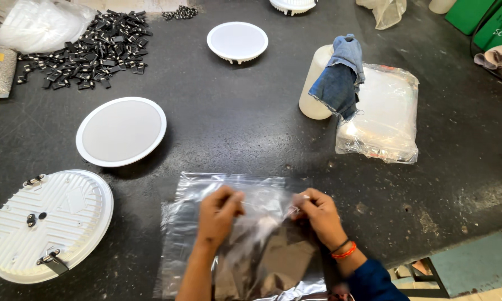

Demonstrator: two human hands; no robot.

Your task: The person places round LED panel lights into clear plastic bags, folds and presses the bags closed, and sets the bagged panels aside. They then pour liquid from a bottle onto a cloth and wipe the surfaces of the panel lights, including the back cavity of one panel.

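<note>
A clear plastic bag (228, 187) lies flat on the dark table (251, 122) near the front edge. My left hand (217, 214) and my right hand (317, 214) both pinch the bag's film near its middle, fingers closed on the plastic, a hand's width apart. The right wrist wears a black and an orange band. A round white lamp lies back side up (50, 223) to the left, with metal spring clips on it. A second round white lamp lies face up (121, 131) behind it.
A third lamp (237, 41) sits further back. A heap of black clips (92, 50) lies at the back left. A white bottle (312, 92) draped with a blue cloth (340, 75) stands beside a stack of clear bags (382, 114).
</note>
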